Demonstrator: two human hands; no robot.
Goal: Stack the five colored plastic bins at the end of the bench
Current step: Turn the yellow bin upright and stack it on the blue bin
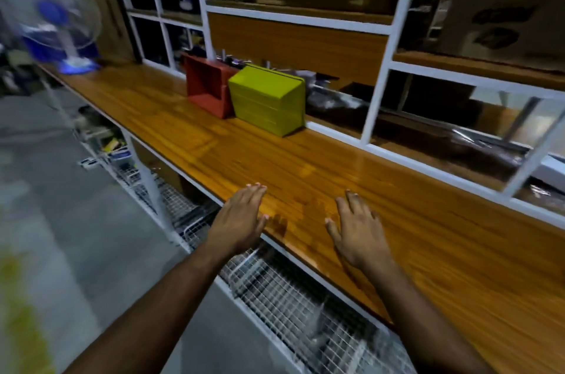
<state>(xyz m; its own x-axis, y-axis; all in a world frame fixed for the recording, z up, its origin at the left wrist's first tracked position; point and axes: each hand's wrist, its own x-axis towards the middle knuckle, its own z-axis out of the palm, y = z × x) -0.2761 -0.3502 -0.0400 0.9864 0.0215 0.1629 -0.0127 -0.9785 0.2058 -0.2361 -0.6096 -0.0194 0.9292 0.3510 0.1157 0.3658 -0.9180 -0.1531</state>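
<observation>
I hold both hands flat and empty, fingers extended: the left hand (241, 217) over the front edge of the wooden bench (397, 220), the right hand (356, 231) above its surface. Farther along, well apart from my hands, a red bin (208, 87) and a yellow-green bin (267, 99) lie on their sides, touching, against the white shelf frame (382, 67).

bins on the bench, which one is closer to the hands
The yellow-green bin. It sits on the near side of the red bin, which stands just beyond it along the wooden bench. Both hands, left hand and right hand, are empty.
</observation>
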